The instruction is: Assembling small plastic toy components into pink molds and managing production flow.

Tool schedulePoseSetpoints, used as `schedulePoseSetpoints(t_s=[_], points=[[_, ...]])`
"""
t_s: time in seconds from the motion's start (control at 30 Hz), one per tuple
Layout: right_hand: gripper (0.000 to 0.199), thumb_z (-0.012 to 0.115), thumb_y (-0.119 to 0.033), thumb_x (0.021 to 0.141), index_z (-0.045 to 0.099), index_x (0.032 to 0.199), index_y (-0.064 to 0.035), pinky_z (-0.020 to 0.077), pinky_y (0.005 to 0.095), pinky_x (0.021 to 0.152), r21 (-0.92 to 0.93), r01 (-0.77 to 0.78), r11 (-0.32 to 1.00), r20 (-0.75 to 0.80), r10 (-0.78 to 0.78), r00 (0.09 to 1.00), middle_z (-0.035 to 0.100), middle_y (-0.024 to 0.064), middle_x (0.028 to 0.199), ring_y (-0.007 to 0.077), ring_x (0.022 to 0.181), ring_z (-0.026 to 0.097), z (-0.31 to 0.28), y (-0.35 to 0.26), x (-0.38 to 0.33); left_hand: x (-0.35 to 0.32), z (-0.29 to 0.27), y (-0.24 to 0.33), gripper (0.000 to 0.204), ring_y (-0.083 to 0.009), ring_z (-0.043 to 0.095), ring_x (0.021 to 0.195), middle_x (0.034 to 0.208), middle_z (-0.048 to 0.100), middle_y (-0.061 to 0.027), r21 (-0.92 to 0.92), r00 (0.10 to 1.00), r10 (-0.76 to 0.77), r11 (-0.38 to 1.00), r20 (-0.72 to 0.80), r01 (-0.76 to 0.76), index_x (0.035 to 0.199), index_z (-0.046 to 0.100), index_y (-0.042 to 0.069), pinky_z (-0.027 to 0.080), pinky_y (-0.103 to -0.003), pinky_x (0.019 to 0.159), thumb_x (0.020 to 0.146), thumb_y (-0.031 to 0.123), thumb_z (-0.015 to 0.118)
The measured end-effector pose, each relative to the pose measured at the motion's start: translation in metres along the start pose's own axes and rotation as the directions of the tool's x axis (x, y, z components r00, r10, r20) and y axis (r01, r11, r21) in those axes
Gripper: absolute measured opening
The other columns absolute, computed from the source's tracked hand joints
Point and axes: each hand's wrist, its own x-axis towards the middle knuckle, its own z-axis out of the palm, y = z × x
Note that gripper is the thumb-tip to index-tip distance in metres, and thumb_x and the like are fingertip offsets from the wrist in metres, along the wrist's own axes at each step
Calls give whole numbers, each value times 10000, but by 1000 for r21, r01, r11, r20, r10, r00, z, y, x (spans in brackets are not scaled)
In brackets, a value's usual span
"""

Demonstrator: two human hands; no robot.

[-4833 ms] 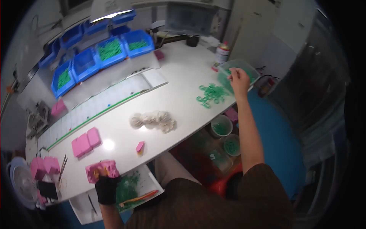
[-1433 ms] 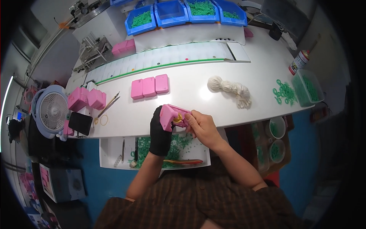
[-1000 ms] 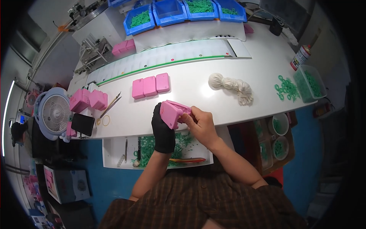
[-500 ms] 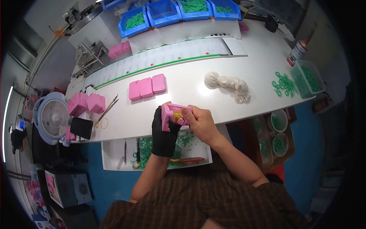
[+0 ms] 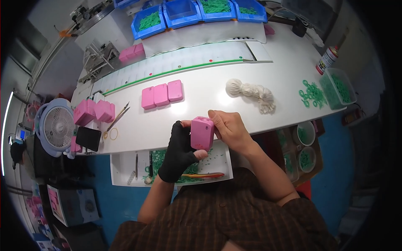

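Observation:
A pink block-shaped mould point(image 5: 202, 134) is held up over the front edge of the white table, its halves pressed together into one block. My left hand point(image 5: 176, 152), in a black glove with bare fingertips, is closed round its left side and bottom, the thumb at its lower edge. At the upper right corner my right hand point(image 5: 232, 130), bare, grips the mould with thumb and fingers; some of those fingers are hidden behind it. Three similar pink moulds point(image 5: 161, 95) lie side by side on the table beyond my hands.
An open drawer point(image 5: 121, 169) with green pieces sits below my hands. A white cloth bundle point(image 5: 250, 92) lies to the right, near a clear tub point(image 5: 340, 85). Behind runs a conveyor belt point(image 5: 167, 67) under blue bins point(image 5: 180, 19). A fan point(image 5: 57, 127) stands at left.
The mould was open with something yellow inside; now it is closed and turned with its flat face toward me. The coloured dots on the belt have shifted left.

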Motion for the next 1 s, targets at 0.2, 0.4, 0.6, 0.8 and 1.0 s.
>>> schedulePoseSetpoints(t_s=[0.2, 0.4, 0.6, 0.8, 1.0], points=[[345, 534, -314, 946, 567, 853, 16, 421, 303, 525, -106, 81, 991, -25, -84, 996, 534, 98, 679, 167, 555, 517, 15, -9, -18, -1, 2, -3, 422, -156, 535, 1042, 1166, 550, -99, 122, 975, 34, 993, -220, -7, 1273, 450, 0, 449, -297, 879, 926, 201, 580], [279, 714, -167, 790, 567, 965, -7, 473, 346, 641, -278, 351, 894, 64, -347, 936, 555, 108, 901, 239, 745, 567, 16, -5, -15, -9, -2, -13, 475, -149, 547, 976, 1073, 555, -83, 116, 956, 128, 988, -263, -101, 1179, 478, 6, 445, -287, 850, 891, 351, 630], [319, 748, -151, 756, 570, 984, -17, 484, 348, 668, -255, 454, 854, 129, -435, 891, 557, 110, 936, 265, 783, 581, 11, 4, -10, -1, -16, -39, 542, -173, 561, 941, 1017, 554, -109, -431, 994, -27, 902, -102, -20, 1140, 470, 16, 467, -301, 818, 842, 418, 678], [381, 737, -40, 748, 515, 1057, -18, 542, 334, 761, -142, 290, 946, -102, -305, 947, 580, 122, 993, 241, 891, 622, 31, -1, -19, 3, -13, -33, 369, -143, 558, 956, 1048, 559, -52, -252, 973, 76, 959, -220, -132, 1118, 523, 25, 464, -285, 840, 875, 261, 669], [357, 746, 3, 719, 501, 977, -18, 551, 328, 718, -200, 307, 931, -188, -344, 920, 575, 124, 946, 247, 831, 628, 32, -6, -20, 0, -9, -29, 333, -106, 526, 901, 1025, 556, -36, -16, 954, 164, 985, -251, -173, 1103, 539, 32, 441, -244, 762, 886, 256, 656]])
